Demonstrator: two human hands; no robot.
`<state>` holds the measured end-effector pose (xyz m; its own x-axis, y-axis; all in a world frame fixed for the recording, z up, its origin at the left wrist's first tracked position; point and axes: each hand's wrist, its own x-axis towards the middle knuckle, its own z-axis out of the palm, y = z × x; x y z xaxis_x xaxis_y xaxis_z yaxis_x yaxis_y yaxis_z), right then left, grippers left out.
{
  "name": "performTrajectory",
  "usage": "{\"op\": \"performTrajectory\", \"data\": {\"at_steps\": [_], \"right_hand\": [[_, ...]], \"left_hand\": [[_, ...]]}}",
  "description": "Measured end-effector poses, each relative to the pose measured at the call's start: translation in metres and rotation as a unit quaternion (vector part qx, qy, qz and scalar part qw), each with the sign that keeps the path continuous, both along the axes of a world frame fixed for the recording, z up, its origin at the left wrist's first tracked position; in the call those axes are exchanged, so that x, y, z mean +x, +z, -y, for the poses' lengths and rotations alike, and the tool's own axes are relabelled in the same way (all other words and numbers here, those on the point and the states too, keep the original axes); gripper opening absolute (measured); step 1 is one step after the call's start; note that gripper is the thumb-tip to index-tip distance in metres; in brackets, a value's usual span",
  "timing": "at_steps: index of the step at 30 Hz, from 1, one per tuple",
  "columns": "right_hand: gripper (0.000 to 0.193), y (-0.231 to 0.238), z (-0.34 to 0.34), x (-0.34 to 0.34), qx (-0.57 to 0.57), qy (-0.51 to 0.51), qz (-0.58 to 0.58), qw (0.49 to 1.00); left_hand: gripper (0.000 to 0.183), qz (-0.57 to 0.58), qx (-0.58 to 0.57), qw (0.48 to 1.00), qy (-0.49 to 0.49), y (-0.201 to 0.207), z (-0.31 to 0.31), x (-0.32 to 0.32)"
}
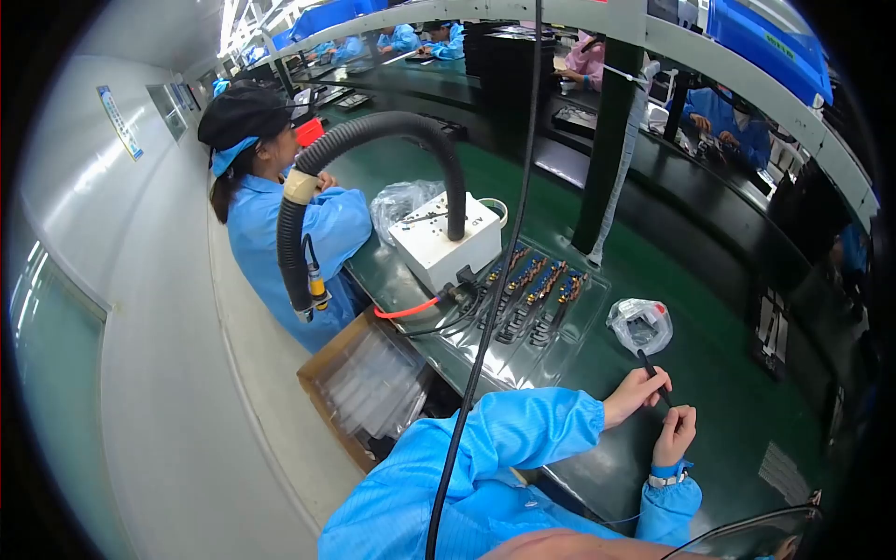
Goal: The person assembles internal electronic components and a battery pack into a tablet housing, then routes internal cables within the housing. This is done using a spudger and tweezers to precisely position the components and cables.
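My left hand [638, 396], reaching in from a blue sleeve, pinches a slim black pen-like tool [651, 366]. The tool slants from upper left down between my two hands. My right hand [674, 437], with a blue strap at the wrist, is closed at the tool's lower end; what its fingertips hold is too small to make out. Just beyond the tool's upper tip lies a clear plastic bag [640, 325] with a ring-like shape. Left of it, a clear tray [583, 322] carries rows of small black parts with blue and copper-coloured ends [537, 297].
A white box [446, 245] with a black corrugated hose [373, 126] stands behind the tray. A black cable [495, 317] hangs across the view. Plastic trays fill a cardboard box [322, 373] beside the green table [714, 373]. A co-worker [280, 219] sits at left; a post [611, 149] rises behind.
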<state>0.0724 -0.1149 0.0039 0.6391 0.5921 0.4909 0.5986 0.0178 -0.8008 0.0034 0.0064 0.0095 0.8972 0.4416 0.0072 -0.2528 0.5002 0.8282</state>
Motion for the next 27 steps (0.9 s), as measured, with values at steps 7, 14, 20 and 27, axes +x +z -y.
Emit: {"op": "performTrajectory", "data": {"at_steps": [7, 14, 20, 27], "right_hand": [[0.02, -0.0047, 0.0066, 0.0037, 0.033, 0.007, -0.094, 0.995], [0.022, -0.0041, 0.007, 0.003, 0.066, -0.009, -0.123, 0.99], [0.022, -0.0054, 0.0083, 0.0048, 0.057, 0.001, -0.124, 0.991], [0.02, -0.0051, 0.0054, 0.0018, 0.067, -0.008, -0.158, 0.985]], "left_hand": [[0.022, 0.018, 0.009, 1.0, -0.007, -0.0104, -0.001, 0.0031], [0.019, 0.012, 0.005, 1.0, -0.014, -0.0081, -0.0019, 0.0034], [0.019, 0.016, -0.006, 1.0, -0.015, -0.0113, -0.0025, 0.0042], [0.019, 0.011, 0.011, 1.0, -0.008, -0.0068, -0.0059, 0.0026]]}}
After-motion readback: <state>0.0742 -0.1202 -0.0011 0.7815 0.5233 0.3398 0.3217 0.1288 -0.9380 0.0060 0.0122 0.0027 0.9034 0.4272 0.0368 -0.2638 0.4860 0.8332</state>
